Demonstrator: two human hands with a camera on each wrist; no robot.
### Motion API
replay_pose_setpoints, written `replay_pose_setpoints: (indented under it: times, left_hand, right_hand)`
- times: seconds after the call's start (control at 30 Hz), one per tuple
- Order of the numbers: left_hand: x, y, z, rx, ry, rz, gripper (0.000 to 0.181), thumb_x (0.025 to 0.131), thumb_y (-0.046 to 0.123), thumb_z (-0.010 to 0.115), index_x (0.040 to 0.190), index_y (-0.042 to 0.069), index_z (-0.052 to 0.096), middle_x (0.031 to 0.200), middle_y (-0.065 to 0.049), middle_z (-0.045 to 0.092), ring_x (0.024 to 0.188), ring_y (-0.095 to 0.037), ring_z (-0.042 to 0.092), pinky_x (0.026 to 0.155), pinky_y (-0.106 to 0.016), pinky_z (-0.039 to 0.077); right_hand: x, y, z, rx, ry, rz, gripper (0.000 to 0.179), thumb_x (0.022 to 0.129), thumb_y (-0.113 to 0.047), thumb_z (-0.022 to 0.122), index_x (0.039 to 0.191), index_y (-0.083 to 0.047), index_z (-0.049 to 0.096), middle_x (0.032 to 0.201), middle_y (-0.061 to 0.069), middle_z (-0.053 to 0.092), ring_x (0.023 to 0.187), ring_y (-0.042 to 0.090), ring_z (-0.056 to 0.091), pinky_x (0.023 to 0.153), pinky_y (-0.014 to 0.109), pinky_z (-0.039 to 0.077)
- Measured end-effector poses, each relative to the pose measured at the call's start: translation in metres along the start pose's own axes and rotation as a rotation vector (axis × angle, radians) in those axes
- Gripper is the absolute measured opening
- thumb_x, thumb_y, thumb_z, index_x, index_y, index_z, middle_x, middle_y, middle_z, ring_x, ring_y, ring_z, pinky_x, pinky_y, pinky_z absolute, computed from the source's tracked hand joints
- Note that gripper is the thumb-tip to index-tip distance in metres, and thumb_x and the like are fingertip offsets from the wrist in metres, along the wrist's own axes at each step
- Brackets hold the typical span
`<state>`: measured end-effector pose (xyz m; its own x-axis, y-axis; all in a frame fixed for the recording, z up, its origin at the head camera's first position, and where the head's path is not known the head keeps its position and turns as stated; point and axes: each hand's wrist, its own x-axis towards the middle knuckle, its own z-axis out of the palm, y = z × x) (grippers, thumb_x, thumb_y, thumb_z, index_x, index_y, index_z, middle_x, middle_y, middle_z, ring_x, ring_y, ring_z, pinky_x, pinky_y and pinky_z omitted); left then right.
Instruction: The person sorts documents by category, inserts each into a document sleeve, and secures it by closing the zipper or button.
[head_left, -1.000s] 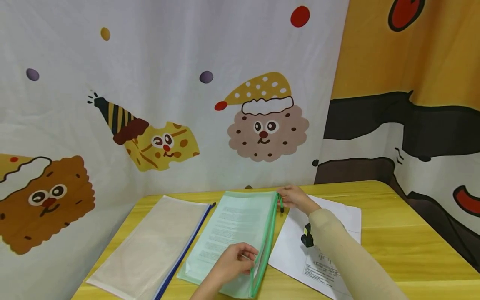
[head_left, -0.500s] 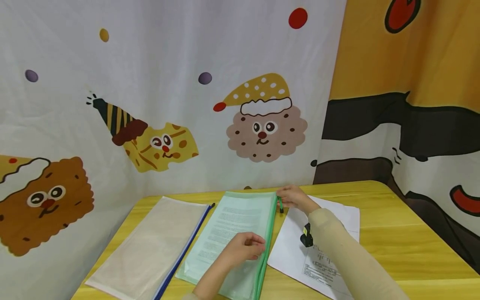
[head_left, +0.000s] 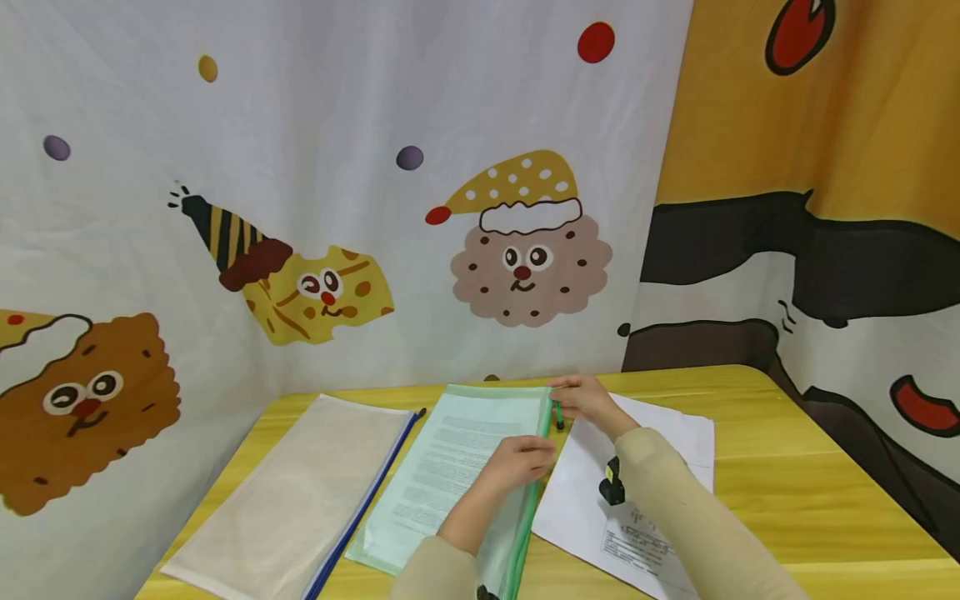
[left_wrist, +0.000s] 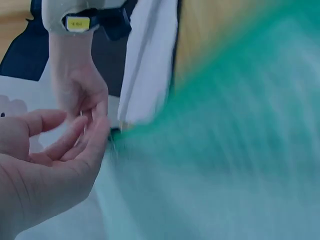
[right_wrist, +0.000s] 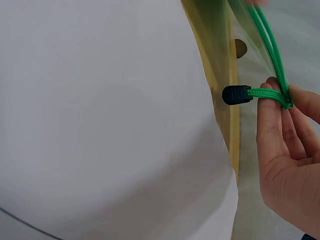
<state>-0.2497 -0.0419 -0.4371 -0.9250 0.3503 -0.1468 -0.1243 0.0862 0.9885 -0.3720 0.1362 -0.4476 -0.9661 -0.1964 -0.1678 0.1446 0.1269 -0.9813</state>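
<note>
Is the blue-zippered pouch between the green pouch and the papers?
No, the green zipper pouch lies between the blue-zippered pouch and the papers.

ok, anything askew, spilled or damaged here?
Nothing stands out. No spill or tear shows on the table; the white folder, green folder and papers lie side by side. The right hand pinches the green folder's far corner. The right sleeve hides part of the papers, so can't vouch there.
</note>
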Motion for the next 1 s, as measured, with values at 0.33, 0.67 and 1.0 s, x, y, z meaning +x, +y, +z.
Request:
replay_pose_setpoints:
  times: [0.33,0.67,1.0]
  left_hand:
    - [0.02,-0.008,0.035,-0.423,0.02,-0.071,0.063,0.095,0.001,0.044,0.141,-0.019,0.006,0.149,-0.035,0.007,0.14,-0.043,0.012,0.111,-0.051,0.026]
    - [0.041,-0.011,0.082,-0.808,0.347,0.158,0.077,0.082,-0.012,0.046,0.146,-0.009,0.004,0.151,-0.029,0.0,0.129,-0.034,0.02,0.098,-0.037,0.032]
    - [0.045,-0.013,0.086,-0.9,0.441,0.205,0.063,0.093,-0.007,0.038,0.138,-0.022,-0.003,0.147,-0.038,0.0,0.139,-0.043,0.009,0.113,-0.051,0.021]
  right_hand:
    - [-0.001,0.0,0.004,-0.025,0.038,0.018,0.04,0.088,-0.003,0.062,0.126,0.007,0.054,0.086,0.005,0.063,0.07,0.011,0.06,0.074,0.031,0.056]
    - [0.0,0.002,0.012,0.015,0.035,-0.017,0.042,0.086,0.0,0.063,0.125,0.01,0.052,0.09,0.007,0.063,0.071,0.012,0.062,0.073,0.033,0.056]
    - [-0.002,0.001,0.013,0.008,0.048,0.025,0.038,0.087,-0.001,0.062,0.124,0.006,0.056,0.085,0.007,0.063,0.066,0.012,0.062,0.066,0.026,0.056]
